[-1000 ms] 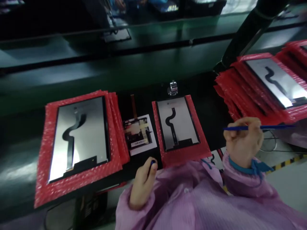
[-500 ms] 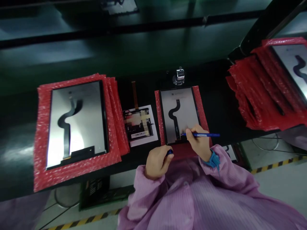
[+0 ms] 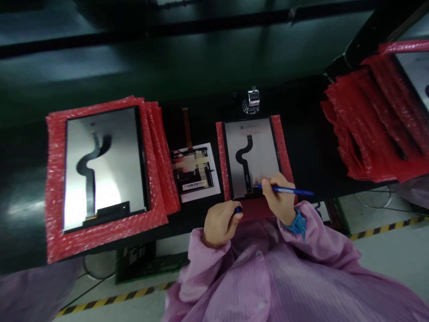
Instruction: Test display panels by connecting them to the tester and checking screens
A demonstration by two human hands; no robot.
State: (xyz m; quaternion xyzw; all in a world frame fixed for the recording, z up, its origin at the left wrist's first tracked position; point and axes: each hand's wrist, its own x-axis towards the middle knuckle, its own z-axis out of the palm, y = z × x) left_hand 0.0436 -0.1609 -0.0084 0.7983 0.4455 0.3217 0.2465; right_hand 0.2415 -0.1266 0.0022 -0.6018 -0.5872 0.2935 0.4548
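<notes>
Low over the panel (image 3: 263, 154), right hand (image 3: 280, 200).

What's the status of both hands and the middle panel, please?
Left hand holding small blue piece. Right hand gripping blue pen, tip at middle panel's lower part, contact unclear. Panel lying on red wrap, right hand covering its lower right corner.

Right hand (image 3: 280, 200) held blue pen (image 3: 297, 191), tip near lower edge of middle panel (image 3: 263, 152). Left hand (image 3: 217, 224) held small dark-blue piece (image 3: 237, 209). Tally counter (image 3: 254, 98) stood behind panel.
</notes>
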